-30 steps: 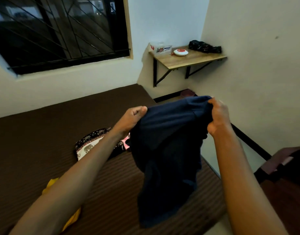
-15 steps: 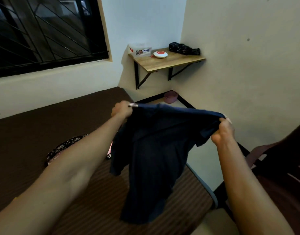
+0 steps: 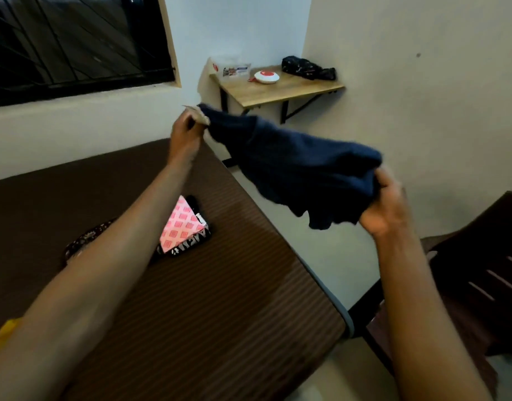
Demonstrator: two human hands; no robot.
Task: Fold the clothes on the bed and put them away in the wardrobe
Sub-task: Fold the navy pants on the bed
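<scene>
A dark blue garment hangs in the air across the middle right of the frame, stretched between two hands above the edge of the bed. The left hand, just above centre, pinches one corner of the cloth between curled fingers and thumb; the right hand, at the right, has its fingers wrapped round a bunched end of the cloth. The cloth sags and twists between them, so the step looks like shaking it out and finding its edges before folding. To do that well, the right hand would do better to let the bunch slip until it holds a single matching corner, then both hands should pull level and taut so the cloth hangs flat, and lower it onto the bare striped part of the bed at the lower centre. That spot is clear of the pink patterned cloth lying at centre left. A wooden shelf juts from the wall at upper centre, and a dark chair stands at the right edge. No wardrobe is in view.
</scene>
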